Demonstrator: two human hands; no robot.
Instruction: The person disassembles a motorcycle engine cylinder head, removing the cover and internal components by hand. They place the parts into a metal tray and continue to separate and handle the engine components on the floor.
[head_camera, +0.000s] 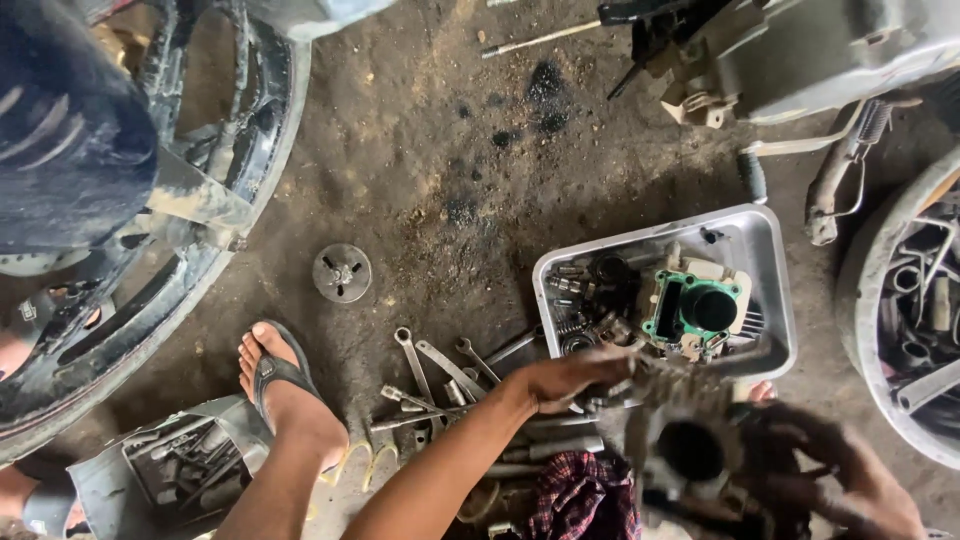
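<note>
While both hands (700, 420) grip engine cylinder (690, 450) (blurred) | tray (765, 250) holds gasketed part (700, 310); springs

Left hand (565, 378) and right hand (850, 480) gripping finned engine cylinder (680, 440), metal tray (765, 260) behind, wrenches (440, 365) on floor

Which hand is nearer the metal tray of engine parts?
Left. The left hand reaches along the metal tray's front edge; the right hand sits lower, gripping the blurred engine part.
</note>
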